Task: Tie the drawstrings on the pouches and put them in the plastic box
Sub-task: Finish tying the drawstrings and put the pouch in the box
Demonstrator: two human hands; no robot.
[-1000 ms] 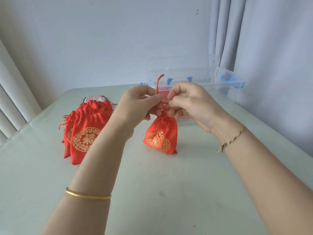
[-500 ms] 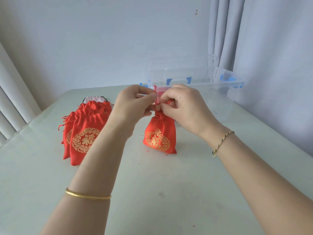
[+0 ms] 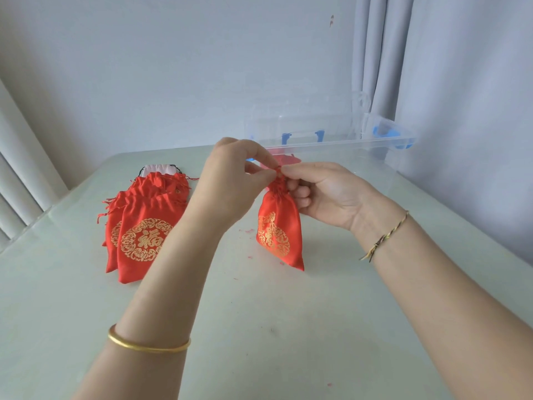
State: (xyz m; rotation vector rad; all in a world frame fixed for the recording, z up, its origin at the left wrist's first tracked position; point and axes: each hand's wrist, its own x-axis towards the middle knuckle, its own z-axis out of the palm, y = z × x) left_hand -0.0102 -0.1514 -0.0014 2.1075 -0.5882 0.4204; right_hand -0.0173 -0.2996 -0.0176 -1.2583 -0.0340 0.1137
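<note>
A red satin pouch [image 3: 277,229] with a gold emblem stands on the table, its neck gathered tight. My left hand [image 3: 233,180] and my right hand [image 3: 326,192] meet at that neck, each pinching the red drawstring [image 3: 278,170] between thumb and fingertip. The clear plastic box [image 3: 346,145] with blue latches stands open just behind the hands, and something red shows through its wall. A pile of several more red pouches [image 3: 144,220] lies flat to the left.
A pale pink pouch [image 3: 160,169] peeks out behind the pile. The glossy table [image 3: 259,327] ends at a window sill on the left and a grey curtain [image 3: 447,82] on the right. Small red thread scraps dot the surface.
The loose drawstring end that stood up above my hands has been pulled down into the knot. My right hand has turned palm-up and dropped beside the pouch neck.
</note>
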